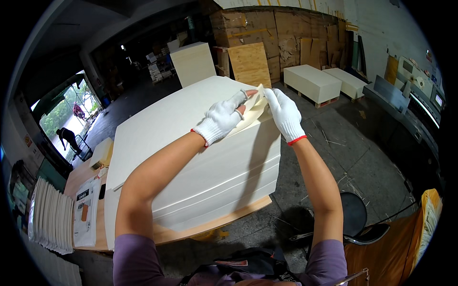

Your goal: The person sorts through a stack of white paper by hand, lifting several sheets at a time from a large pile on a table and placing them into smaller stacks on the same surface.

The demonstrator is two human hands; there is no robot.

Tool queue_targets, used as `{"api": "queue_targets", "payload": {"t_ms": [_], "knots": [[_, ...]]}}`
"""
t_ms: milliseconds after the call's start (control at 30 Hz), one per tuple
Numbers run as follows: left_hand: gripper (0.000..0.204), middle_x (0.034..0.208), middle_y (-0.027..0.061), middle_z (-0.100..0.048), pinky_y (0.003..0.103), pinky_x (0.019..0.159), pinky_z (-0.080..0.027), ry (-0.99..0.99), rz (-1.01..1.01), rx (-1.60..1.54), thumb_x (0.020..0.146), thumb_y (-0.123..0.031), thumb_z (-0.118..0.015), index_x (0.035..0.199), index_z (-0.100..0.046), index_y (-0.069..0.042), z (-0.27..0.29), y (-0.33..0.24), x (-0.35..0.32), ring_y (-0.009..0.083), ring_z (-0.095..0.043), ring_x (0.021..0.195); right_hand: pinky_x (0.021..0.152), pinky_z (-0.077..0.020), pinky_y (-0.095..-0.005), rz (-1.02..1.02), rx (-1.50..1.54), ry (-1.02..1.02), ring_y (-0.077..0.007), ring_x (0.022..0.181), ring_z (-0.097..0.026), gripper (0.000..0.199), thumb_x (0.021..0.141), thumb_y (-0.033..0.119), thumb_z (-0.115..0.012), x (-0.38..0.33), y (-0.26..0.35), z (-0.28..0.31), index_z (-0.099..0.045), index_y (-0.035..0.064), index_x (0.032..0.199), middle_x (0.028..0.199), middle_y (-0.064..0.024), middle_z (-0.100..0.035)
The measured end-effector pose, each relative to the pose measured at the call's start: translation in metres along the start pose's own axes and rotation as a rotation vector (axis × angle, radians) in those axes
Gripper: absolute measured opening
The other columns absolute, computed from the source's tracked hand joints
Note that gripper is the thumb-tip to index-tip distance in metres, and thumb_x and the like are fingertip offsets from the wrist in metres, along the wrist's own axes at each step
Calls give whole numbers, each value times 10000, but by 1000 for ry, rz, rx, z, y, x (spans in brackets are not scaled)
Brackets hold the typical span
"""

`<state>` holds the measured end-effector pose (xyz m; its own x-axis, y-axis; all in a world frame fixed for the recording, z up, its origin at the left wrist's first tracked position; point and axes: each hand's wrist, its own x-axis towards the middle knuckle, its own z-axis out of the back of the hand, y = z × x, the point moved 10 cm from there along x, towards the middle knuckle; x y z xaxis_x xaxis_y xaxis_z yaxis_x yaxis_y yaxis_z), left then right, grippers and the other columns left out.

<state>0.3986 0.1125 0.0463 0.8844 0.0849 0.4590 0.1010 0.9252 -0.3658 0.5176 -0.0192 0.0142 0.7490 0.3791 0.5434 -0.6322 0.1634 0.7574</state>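
A tall stack of large cream-white paper sheets (176, 109) stands before me, with several of its top sheets bent up into a curl (257, 109) at the near right corner. My left hand (222, 117), in a white knit glove with bare thumb and index fingertips, lies over the top near this curl. Its thumb and index finger are apart and touch the sheets. On the corner's right side, my right hand (285, 113), in a white glove with a red cuff, is closed on the bent edge. Its fingertips are partly hidden behind the paper.
The stack rests on a wooden board (191, 233). Left of it lie a phone (102, 191), a printed bag (87, 209) and a wrapped bundle (50, 217). A black stool (353, 214) stands at right, a machine (417, 95) beyond. Paper-laden pallets (312, 83) stand farther back; a person (69, 139) bends by the doorway.
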Motion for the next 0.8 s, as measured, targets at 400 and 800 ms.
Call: {"api": "queue_targets", "payload": {"t_ms": [400, 800], "knots": [[384, 904, 44, -708, 289, 704, -529, 161, 141, -146, 912, -306, -738, 1248, -665, -135, -11, 2, -4, 119, -634, 741, 797, -477, -463, -10, 54, -22, -435, 934, -626, 532, 1017, 539, -442, -1, -6, -2, -626, 41, 986, 926, -228, -670], [333, 819, 118, -670, 379, 693, -527, 53, -11, 89, 996, -215, -453, 1257, -660, -213, -2, -12, -5, 254, -665, 699, 687, -499, -446, 195, -641, 286, -365, 796, -671, 545, 962, 597, -511, -10, 4, 8, -647, 84, 839, 784, -148, -684]]}}
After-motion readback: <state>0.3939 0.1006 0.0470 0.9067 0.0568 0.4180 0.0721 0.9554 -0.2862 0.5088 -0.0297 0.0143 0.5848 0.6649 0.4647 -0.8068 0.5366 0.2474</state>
